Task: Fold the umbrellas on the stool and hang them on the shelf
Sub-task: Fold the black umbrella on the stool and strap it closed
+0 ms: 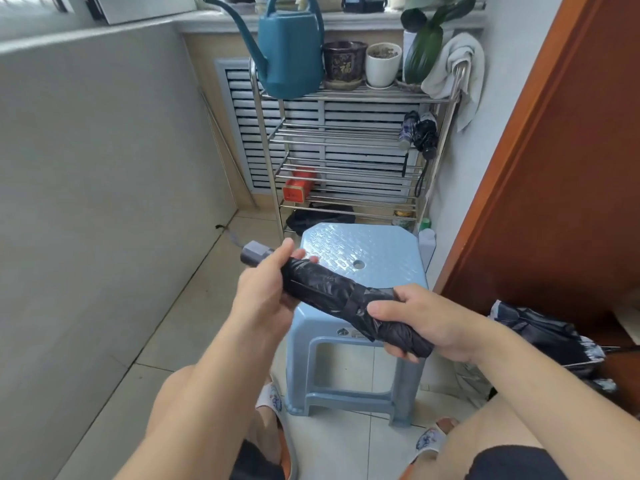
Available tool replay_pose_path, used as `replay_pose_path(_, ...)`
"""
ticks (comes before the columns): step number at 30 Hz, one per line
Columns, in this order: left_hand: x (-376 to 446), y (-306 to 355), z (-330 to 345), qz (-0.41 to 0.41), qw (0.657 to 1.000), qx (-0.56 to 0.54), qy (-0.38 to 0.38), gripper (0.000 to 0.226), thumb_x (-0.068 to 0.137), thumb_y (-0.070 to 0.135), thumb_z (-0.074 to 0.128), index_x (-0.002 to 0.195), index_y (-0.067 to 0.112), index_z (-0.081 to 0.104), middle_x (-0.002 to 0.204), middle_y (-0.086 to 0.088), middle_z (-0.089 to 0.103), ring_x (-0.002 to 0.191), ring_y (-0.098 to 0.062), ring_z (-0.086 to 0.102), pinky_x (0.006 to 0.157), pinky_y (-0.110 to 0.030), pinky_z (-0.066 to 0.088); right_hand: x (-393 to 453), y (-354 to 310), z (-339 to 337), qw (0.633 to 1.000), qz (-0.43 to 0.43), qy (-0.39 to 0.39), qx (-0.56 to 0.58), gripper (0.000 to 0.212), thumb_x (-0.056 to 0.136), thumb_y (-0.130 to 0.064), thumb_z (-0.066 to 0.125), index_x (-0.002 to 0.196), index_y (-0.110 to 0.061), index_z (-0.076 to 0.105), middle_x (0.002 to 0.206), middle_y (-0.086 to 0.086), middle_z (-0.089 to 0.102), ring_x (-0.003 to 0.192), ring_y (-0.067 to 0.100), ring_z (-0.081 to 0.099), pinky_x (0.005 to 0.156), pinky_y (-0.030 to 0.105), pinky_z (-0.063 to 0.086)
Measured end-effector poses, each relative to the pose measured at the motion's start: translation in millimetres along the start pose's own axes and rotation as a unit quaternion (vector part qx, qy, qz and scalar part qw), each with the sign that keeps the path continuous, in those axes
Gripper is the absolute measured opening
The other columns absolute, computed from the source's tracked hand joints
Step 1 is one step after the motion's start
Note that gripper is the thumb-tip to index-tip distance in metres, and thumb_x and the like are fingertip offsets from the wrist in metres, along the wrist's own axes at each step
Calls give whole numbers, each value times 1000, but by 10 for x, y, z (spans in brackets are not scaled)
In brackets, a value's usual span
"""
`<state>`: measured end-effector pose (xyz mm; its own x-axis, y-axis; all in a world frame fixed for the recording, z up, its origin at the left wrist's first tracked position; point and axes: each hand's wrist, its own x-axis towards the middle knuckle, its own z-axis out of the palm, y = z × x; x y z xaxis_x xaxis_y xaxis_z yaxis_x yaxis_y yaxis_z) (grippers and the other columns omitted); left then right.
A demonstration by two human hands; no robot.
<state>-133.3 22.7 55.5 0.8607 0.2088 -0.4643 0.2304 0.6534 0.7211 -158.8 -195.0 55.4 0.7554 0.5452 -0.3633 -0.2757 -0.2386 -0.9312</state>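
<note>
Black fabric, rolled tight and strapped, is what the umbrella (343, 296) in hand looks like right now, held out level above the pale blue stool (360, 251), not resting on it. It is gripped at both ends: the left hand (263, 289) is closed around the canopy next to the grey handle (254, 255), and the right hand (426, 320) is wrapped around the far end near the strap.

Risks, judged from this: the strap may not be properly fastened (it can't be told from here), so the canopy could spring loose once one hand is let go. The wrist loop isn't seen, so hooking it could get fiddly. The spot on the metal shelf (346, 133) where things hang is already crowded on the right side, so the hanging ones could be knocked off when this one is added.

Count:
- umbrellas being held: 1
- umbrellas already hung on the shelf (420, 133): 2, side by side
- unfolded umbrella (554, 337) left on the floor to the right: 1, possibly more under it, hard to tell
- stools: 1, nothing left on top
- watering can (291, 53): 1
- pots on the top tier (363, 64): 2 clearly seen, plus a plant beside them
</note>
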Motion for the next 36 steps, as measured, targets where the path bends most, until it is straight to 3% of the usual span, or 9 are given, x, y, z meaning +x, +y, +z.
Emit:
replay_pose_path(4, -247, -115, -162, 252, 942, 182, 123, 60, 95, 32, 69, 145, 18, 40, 139, -4, 45, 113, -7, 57, 109, -41, 47, -62, -137, -99, 998, 52, -23, 21, 27, 104, -25, 51, 105, 1, 59, 62, 4, 66, 43, 13, 53, 36, 20, 39)
replay_pose_path(5, -351, -148, -224, 404, 865, 276, 109, 63, 93, 32, 66, 148, 18, 39, 146, -5, 38, 128, -9, 48, 117, -40, 38, -64, -154, -131, 997, 64, -23, 28, 28, 104, -26, 51, 106, 0, 60, 67, 6, 68, 44, 14, 52, 36, 21, 38)
replay_pose_path(7, -365, -114, -352, 650, 567, 503, -53, 64, 90, 33, 65, 147, 13, 44, 150, -13, 44, 144, -26, 39, 121, -46, 29, -69, -170, -220, 995, 90, -16, 48, 28, 103, -28, 52, 109, -2, 61, 77, 9, 69, 47, 16, 51, 34, 21, 37)
replay_pose_path(9, -183, -1, -339, 649, 302, 672, -187, 64, 89, 40, 67, 146, 16, 49, 138, -8, 60, 134, -30, 52, 116, -50, 37, -106, -205, -301, 992, 117, -32, 45, 29, 103, -29, 51, 112, -3, 59, 76, 9, 67, 46, 16, 51, 33, 21, 36)
replay_pose_path(10, -143, 12, -280, 597, 251, 730, -218, 64, 88, 43, 69, 144, 19, 51, 125, -3, 66, 119, -27, 62, 107, -47, 45, -125, -233, -317, 990, 129, -50, 33, 30, 104, -29, 50, 112, -2, 58, 73, 8, 66, 45, 15, 51, 34, 21, 37)
replay_pose_path(13, -173, -24, -106, 510, 215, 807, -206, 31, 86, 44, 66, 105, 24, 51, 82, 6, 62, 63, -25, 56, 57, -34, 42, -127, -283, -276, 984, 163, -56, -48, 38, 103, -38, 52, 103, -2, 62, 68, 8, 67, 51, 17, 59, 46, 24, 47)
replay_pose_path(18, -183, -53, -103, 453, 256, 841, -150, 24, 96, 43, 50, 94, 23, 35, 81, 5, 51, 63, -28, 43, 48, -34, 19, -131, -202, -219, 896, -72, 176, -402, 49, 83, -64, 69, 125, -39, 62, 125, -20, 58, 120, 2, 52, 104, 26, 39)
replay_pose_path(23, -228, -42, -107, 494, 259, 817, -143, 51, 69, 30, 80, 78, 20, 30, 56, 5, 47, 41, -23, 24, 47, -24, 1, -49, 19, 53, 764, -280, 273, -513, 27, 84, -30, 81, 109, -22, 74, 102, -10, 62, 99, 14, 50, 87, 25, 41)
replay_pose_path(36, -328, -52, -112, 359, 358, 845, -169, 34, 91, 49, 56, 87, 25, 32, 75, 5, 45, 61, -21, 44, 57, -37, 35, 21, 73, 90, 749, -356, 290, -477, 9, 92, -11, 70, 84, -15, 67, 87, -7, 60, 85, 15, 50, 75, 36, 48)
